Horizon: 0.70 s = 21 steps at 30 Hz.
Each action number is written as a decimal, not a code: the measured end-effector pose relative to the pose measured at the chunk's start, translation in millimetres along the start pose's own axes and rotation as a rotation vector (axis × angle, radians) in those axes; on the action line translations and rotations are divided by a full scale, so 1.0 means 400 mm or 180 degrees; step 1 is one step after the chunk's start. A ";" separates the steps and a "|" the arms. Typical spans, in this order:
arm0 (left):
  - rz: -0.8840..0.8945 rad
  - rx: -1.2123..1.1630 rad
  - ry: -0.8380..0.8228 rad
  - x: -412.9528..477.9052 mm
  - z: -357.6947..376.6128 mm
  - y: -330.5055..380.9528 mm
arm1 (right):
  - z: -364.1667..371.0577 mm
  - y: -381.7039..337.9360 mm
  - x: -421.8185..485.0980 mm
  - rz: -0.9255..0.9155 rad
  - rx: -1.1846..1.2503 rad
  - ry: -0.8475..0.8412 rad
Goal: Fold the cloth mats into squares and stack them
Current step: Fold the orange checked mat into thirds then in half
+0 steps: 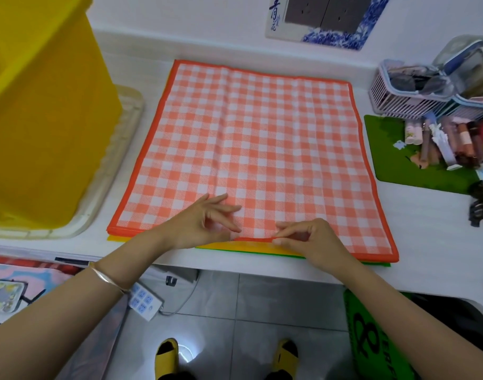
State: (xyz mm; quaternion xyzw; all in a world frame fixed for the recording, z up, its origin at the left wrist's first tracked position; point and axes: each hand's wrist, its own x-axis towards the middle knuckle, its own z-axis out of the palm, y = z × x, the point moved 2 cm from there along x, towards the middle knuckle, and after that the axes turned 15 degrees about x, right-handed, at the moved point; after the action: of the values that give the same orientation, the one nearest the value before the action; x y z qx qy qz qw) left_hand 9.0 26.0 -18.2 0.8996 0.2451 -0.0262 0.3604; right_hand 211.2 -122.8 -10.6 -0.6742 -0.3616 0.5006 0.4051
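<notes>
Thumb and forefinger of the left hand [204, 223] pinch the near orange hem of the checked mat [251, 149]; the remaining fingers [218, 200] extend straight over the cloth beyond the pinch. Thumb and forefinger of the right hand [306, 237] pinch the same hem just to the right, with the other fingers curled. Between the 2 pinch points, a short span of hem is raised. The mat lies flat on the white counter [426, 242], running away from the fingertips toward the wall. Directly under the fingertips, a yellow mat [251, 246] and a green mat [372, 264] show beneath it. Well left of the fingers stands a yellow box [43, 119]; to their right lies a green pad [399, 165] carrying cosmetic tubes.
</notes>
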 end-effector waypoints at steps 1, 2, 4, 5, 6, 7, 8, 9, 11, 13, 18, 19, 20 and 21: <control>0.0040 0.0039 -0.0011 0.000 -0.001 -0.002 | 0.000 0.001 -0.001 0.0013 0.0024 -0.0011; 0.0087 0.0075 -0.0004 0.000 0.000 -0.004 | 0.001 0.004 -0.003 0.0023 0.0045 -0.0020; 0.0171 0.0153 0.0050 -0.004 0.003 -0.008 | 0.003 0.008 -0.007 0.0014 0.0092 -0.0035; 0.0205 0.0225 0.0087 -0.007 0.006 -0.010 | 0.004 0.010 -0.008 0.0003 0.0094 -0.0041; 0.0235 0.0320 0.0138 -0.009 0.009 -0.012 | 0.005 0.009 -0.009 -0.0015 0.0075 -0.0057; 0.0256 0.0413 0.0201 -0.011 0.013 -0.012 | 0.006 0.009 -0.010 -0.0040 0.0045 -0.0084; 0.0265 0.0481 0.0266 -0.014 0.016 -0.012 | 0.007 0.008 -0.010 -0.0070 0.0004 -0.0113; 0.0258 0.0517 0.0322 -0.015 0.018 -0.010 | 0.009 0.006 -0.010 -0.0103 -0.0049 -0.0133; 0.0252 0.0557 0.0387 -0.018 0.023 -0.008 | 0.011 0.005 -0.011 -0.0148 -0.0131 -0.0113; 0.0259 0.0591 0.0408 -0.018 0.027 -0.006 | 0.014 -0.001 -0.012 -0.0191 -0.0152 -0.0044; -0.0034 -0.0079 0.0263 -0.016 -0.008 0.023 | 0.025 -0.038 0.005 -0.0315 -0.0579 -0.0081; -0.0086 -0.0224 0.0190 -0.014 -0.027 0.035 | 0.022 -0.053 0.009 -0.0271 -0.0518 -0.0059; -0.0122 -0.0330 0.0128 -0.012 -0.048 0.047 | 0.016 -0.073 0.013 -0.0233 -0.0464 -0.0055; -0.0130 -0.0407 0.0080 -0.008 -0.073 0.059 | 0.009 -0.097 0.017 -0.0223 -0.0414 -0.0088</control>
State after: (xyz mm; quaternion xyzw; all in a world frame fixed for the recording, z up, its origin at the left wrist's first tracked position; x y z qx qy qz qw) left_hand 13.1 29.3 19.0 0.8699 0.2691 -0.0066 0.4134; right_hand 206.1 -100.3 21.4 -0.6790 -0.4223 0.4709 0.3726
